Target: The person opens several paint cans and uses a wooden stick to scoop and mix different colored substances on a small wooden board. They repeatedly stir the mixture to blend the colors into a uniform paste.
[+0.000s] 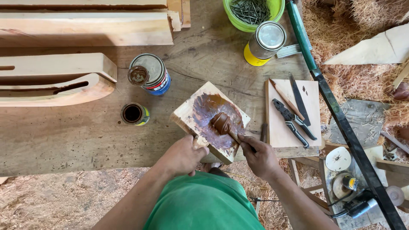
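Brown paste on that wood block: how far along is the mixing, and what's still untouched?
Done: a wide brown paste smear covers the wood block, and the small tin stands open. In hand: the right hand works a putty knife through a lump while the left hand steadies the block. Left: the curved wooden pieces show no paste.

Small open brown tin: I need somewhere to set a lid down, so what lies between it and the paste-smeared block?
Head view: bare workbench lies between the small open tin and the paste-smeared block.
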